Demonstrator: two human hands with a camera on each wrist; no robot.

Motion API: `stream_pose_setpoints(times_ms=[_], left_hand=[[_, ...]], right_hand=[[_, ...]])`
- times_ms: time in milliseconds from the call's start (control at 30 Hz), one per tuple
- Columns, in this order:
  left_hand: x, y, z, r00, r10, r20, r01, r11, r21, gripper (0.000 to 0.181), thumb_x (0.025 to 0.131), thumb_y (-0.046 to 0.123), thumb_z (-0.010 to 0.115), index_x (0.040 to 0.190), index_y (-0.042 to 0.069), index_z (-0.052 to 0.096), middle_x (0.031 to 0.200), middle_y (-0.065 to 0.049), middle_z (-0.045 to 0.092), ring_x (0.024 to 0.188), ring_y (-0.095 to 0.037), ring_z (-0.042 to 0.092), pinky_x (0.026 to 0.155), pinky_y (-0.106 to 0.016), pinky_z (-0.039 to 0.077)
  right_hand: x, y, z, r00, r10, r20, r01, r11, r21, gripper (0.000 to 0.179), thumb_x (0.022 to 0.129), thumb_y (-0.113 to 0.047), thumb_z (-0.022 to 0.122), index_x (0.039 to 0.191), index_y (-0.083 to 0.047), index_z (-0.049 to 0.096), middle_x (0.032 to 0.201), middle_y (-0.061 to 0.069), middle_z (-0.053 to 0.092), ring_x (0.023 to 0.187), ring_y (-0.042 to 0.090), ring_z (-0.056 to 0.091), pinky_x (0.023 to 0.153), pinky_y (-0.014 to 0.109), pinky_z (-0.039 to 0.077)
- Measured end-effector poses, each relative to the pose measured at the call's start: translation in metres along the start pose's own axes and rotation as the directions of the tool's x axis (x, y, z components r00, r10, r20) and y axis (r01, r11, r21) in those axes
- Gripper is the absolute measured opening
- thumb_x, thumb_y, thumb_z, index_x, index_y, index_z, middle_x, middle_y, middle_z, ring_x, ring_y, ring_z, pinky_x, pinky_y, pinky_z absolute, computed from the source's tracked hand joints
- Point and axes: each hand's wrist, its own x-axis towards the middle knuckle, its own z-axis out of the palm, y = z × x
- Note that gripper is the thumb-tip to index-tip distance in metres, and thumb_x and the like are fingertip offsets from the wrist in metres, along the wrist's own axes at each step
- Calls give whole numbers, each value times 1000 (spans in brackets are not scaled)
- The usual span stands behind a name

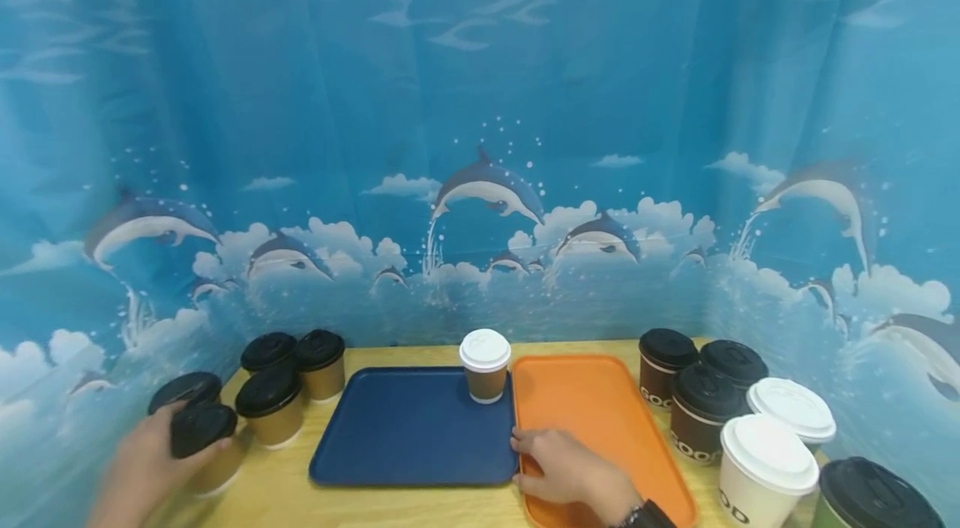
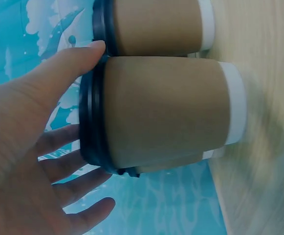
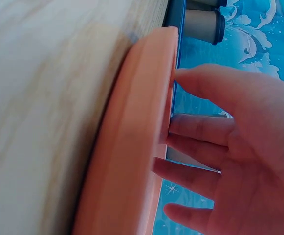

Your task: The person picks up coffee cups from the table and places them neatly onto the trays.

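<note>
My left hand [image 1: 142, 465] is around a brown paper cup with a black lid [image 1: 204, 430] at the table's left end. In the left wrist view the thumb lies by the lid's edge, and the other fingers spread loosely behind the lid of this cup [image 2: 166, 107]. My right hand [image 1: 566, 468] is over the orange tray [image 1: 585, 395], its fingertips at the tray's left edge beside the blue tray [image 1: 412, 428]. Its fingers are extended in the right wrist view. A brown cup with a white lid [image 1: 485, 366] stands upright on the blue tray's back right corner.
Several more black-lidded brown cups [image 1: 321, 366] stand left of the blue tray. On the right are dark brown cups [image 1: 705, 411], white cups [image 1: 767, 470] and a green cup with a black lid [image 1: 873, 495]. A dolphin-print curtain [image 1: 480, 95] hangs around the wooden table [image 1: 288, 503].
</note>
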Motion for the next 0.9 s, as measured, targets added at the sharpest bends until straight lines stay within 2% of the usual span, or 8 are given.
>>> stream_pose_setpoints(times_ms=[67, 167, 233, 433, 533, 667, 767, 900], left_hand=[[-3, -7, 4, 999, -21, 36, 21, 1000, 7, 116, 79, 69, 74, 131, -28, 34, 124, -54, 41, 108, -68, 45, 87, -72, 44], [-7, -12, 8, 997, -46, 61, 45, 999, 13, 116, 80, 70, 71, 130, -28, 35, 122, -54, 41, 108, -68, 45, 88, -72, 44], [-8, -12, 11, 997, -63, 41, 63, 998, 7, 115, 81, 70, 71, 130, -28, 35, 122, -54, 40, 107, -67, 45, 88, -72, 43], [-4, -5, 20, 986, -132, -101, 129, 991, -37, 115, 77, 67, 77, 132, -25, 36, 124, -53, 39, 107, -65, 47, 91, -72, 42], [-7, -4, 28, 985, -144, -91, 140, 989, -51, 113, 76, 65, 79, 130, -26, 37, 120, -52, 43, 104, -63, 49, 90, -70, 44], [-12, -6, 33, 983, -169, -76, 165, 984, -64, 111, 72, 59, 85, 126, -26, 39, 114, -51, 46, 101, -62, 52, 86, -68, 47], [-10, -4, 29, 980, -167, -107, 160, 985, -72, 111, 73, 58, 85, 129, -25, 37, 118, -52, 44, 103, -63, 51, 88, -70, 46], [-2, 1, 22, 979, -162, -124, 156, 986, -56, 114, 75, 61, 82, 132, -25, 34, 122, -52, 41, 106, -63, 48, 92, -71, 43]], right_hand=[[2, 2, 7, 1000, -8, -2, 8, 1000, -7, 53, 99, -47, 63, 135, -8, 66, 139, 14, 63, 125, 27, 62, 96, 39, 54], [0, -4, 9, 999, 32, 12, -32, 999, -13, 53, 98, -50, 63, 135, -12, 66, 139, 10, 63, 125, 24, 62, 97, 40, 54], [-1, -9, 6, 999, 43, 22, -42, 999, -33, 54, 98, -48, 64, 136, -11, 65, 139, 11, 62, 125, 25, 62, 97, 41, 54], [-6, -26, -12, 998, 55, 12, -54, 998, -43, 49, 98, -36, 67, 135, -3, 64, 138, 17, 62, 126, 31, 61, 98, 43, 53], [-10, -26, -10, 998, 50, 25, -48, 996, -81, 46, 100, -34, 66, 134, -3, 65, 137, 17, 63, 123, 30, 63, 95, 44, 55], [-14, -30, -6, 993, 100, 58, -98, 995, -35, 44, 98, -34, 68, 133, -7, 67, 135, 12, 65, 119, 24, 66, 92, 40, 56], [-11, -33, -8, 993, 112, 32, -112, 994, -8, 43, 97, -32, 70, 132, -7, 67, 136, 11, 65, 121, 23, 65, 94, 36, 55], [-6, -34, -14, 996, 91, 3, -91, 995, -29, 44, 97, -30, 70, 133, -5, 66, 140, 14, 62, 126, 26, 61, 100, 38, 52]])
